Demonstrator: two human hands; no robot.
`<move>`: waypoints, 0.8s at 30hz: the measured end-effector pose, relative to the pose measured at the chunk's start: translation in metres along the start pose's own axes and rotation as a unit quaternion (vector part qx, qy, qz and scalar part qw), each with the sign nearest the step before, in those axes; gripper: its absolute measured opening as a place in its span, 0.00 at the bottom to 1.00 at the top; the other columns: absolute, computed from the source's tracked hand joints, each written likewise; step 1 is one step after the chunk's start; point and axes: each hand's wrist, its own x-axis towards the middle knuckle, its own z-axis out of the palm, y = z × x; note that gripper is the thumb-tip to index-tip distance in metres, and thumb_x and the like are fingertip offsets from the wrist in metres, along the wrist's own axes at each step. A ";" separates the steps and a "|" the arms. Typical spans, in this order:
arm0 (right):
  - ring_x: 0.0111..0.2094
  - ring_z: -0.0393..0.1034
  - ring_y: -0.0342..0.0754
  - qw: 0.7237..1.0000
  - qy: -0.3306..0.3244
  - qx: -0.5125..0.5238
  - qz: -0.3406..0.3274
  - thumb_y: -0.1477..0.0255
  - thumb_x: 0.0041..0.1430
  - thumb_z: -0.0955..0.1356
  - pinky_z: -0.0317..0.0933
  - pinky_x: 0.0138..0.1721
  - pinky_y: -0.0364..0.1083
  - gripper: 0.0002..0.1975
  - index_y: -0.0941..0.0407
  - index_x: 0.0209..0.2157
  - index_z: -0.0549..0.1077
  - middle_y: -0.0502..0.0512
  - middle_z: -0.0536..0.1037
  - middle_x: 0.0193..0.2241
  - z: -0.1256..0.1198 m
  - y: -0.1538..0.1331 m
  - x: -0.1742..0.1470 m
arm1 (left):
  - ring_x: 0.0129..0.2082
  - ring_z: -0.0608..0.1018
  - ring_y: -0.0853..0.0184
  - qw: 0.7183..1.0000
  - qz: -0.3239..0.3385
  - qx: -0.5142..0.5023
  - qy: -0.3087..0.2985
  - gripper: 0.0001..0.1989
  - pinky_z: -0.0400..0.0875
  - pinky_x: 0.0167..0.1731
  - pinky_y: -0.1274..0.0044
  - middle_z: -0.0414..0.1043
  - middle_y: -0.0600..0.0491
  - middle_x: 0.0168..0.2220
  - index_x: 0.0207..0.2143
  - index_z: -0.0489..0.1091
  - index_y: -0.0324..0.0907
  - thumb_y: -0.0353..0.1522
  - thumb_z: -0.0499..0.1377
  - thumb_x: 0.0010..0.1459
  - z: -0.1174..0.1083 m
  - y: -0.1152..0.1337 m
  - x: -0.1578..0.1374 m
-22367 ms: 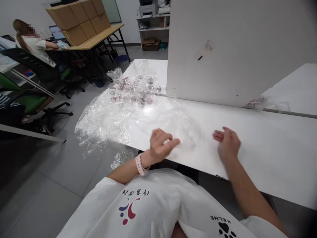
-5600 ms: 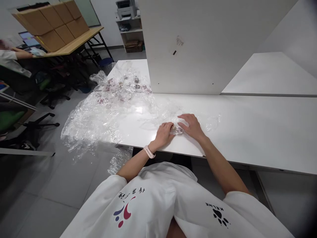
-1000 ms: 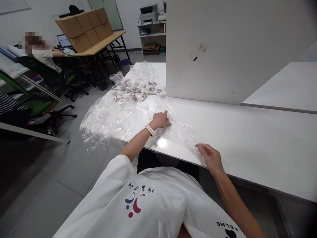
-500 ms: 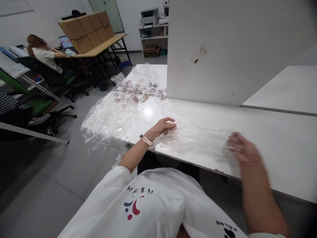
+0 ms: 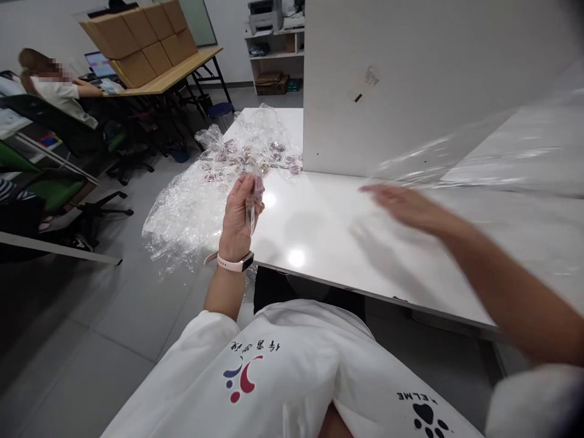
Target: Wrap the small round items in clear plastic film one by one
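My left hand (image 5: 241, 210) is raised over the table's front edge, its fingers closed around a small pinkish item in clear plastic (image 5: 257, 185). A bit of the plastic hangs below the fingers. What the pinkish item is cannot be made out. To the right, my right hand (image 5: 396, 204) is above the tabletop, blurred by motion, with its fingers seeming stretched out to the left. A long sheet of clear plastic film (image 5: 479, 152) streams through the air behind and above my right forearm, apart from the fingers as far as the blur shows.
Crumpled clear plastic (image 5: 182, 207) with several small coloured items (image 5: 249, 155) covers the left of the white table (image 5: 319, 225) and hangs over its edge. A white panel (image 5: 347, 128) rises behind. Cardboard boxes (image 5: 150, 42) and a seated person (image 5: 59, 91) are at the far left.
My left hand has lifted and turned upright with the pinkish item. The film stretched between both hands is now off to the right, and my right hand has moved up and left.
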 end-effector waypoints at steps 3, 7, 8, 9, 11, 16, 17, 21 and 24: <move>0.50 0.73 0.55 0.990 -0.126 -0.057 -0.009 0.62 0.65 0.66 0.65 0.52 0.56 0.14 0.48 0.48 0.78 0.52 0.78 0.50 0.074 -0.030 0.015 | 0.28 0.77 0.74 0.995 -0.011 0.073 -0.060 0.06 0.68 0.22 0.83 0.71 0.55 0.30 0.39 0.71 0.44 0.37 0.61 0.63 0.028 0.006 -0.013; 0.43 0.75 0.57 0.975 -0.193 -0.110 -0.012 0.63 0.67 0.63 0.67 0.45 0.53 0.15 0.52 0.47 0.78 0.56 0.80 0.44 0.159 -0.052 -0.007 | 0.29 0.77 0.73 0.944 -0.127 0.153 -0.264 0.10 0.72 0.29 0.79 0.73 0.53 0.29 0.37 0.70 0.39 0.37 0.64 0.60 0.059 -0.021 -0.025; 0.44 0.75 0.57 0.971 -0.202 -0.122 -0.027 0.62 0.66 0.64 0.67 0.45 0.53 0.16 0.52 0.50 0.76 0.56 0.79 0.45 0.168 -0.053 -0.022 | 0.28 0.76 0.73 0.922 -0.157 0.169 -0.311 0.11 0.71 0.30 0.79 0.73 0.53 0.29 0.37 0.69 0.38 0.37 0.64 0.60 0.063 -0.033 -0.026; 0.47 0.74 0.58 0.967 -0.208 -0.137 -0.048 0.61 0.65 0.64 0.67 0.45 0.53 0.19 0.51 0.55 0.73 0.57 0.78 0.49 0.173 -0.051 -0.038 | 0.27 0.75 0.74 0.901 -0.177 0.191 -0.346 0.11 0.70 0.29 0.79 0.74 0.52 0.29 0.37 0.69 0.38 0.37 0.63 0.60 0.066 -0.047 -0.025; 0.54 0.70 0.59 0.956 -0.216 -0.169 -0.100 0.60 0.64 0.65 0.67 0.47 0.52 0.27 0.48 0.63 0.64 0.58 0.70 0.60 0.173 -0.040 -0.075 | 0.23 0.72 0.75 0.867 -0.173 0.266 -0.385 0.12 0.66 0.25 0.79 0.74 0.52 0.29 0.39 0.68 0.38 0.38 0.62 0.61 0.070 -0.077 -0.022; 0.51 0.72 0.53 0.950 -0.113 -0.243 -0.158 0.69 0.68 0.61 0.68 0.43 0.50 0.23 0.47 0.63 0.63 0.57 0.62 0.65 0.165 0.005 -0.150 | 0.30 0.74 0.68 0.764 0.007 0.537 -0.357 0.12 0.65 0.31 0.76 0.74 0.52 0.32 0.39 0.69 0.41 0.41 0.58 0.63 0.071 -0.135 -0.016; 0.50 0.72 0.54 0.948 -0.066 -0.266 -0.163 0.70 0.68 0.61 0.67 0.43 0.51 0.22 0.48 0.62 0.65 0.59 0.65 0.63 0.164 0.013 -0.158 | 0.34 0.74 0.66 0.746 0.040 0.569 -0.345 0.12 0.66 0.33 0.75 0.75 0.51 0.34 0.39 0.69 0.41 0.42 0.57 0.64 0.070 -0.140 -0.016; 0.51 0.70 0.57 0.920 0.063 -0.344 -0.177 0.69 0.65 0.65 0.63 0.48 0.54 0.21 0.50 0.60 0.69 0.62 0.70 0.58 0.160 0.030 -0.167 | 0.53 0.71 0.59 0.746 0.140 0.575 -0.305 0.14 0.69 0.47 0.69 0.71 0.45 0.52 0.49 0.67 0.41 0.39 0.55 0.65 0.053 -0.130 -0.020; 0.55 0.66 0.56 0.921 0.075 -0.330 -0.195 0.75 0.65 0.63 0.59 0.53 0.55 0.20 0.51 0.58 0.70 0.59 0.71 0.58 0.155 0.032 -0.160 | 0.60 0.67 0.59 0.751 0.168 0.528 -0.360 0.17 0.65 0.57 0.65 0.66 0.45 0.60 0.56 0.63 0.43 0.32 0.51 0.66 0.019 -0.103 -0.041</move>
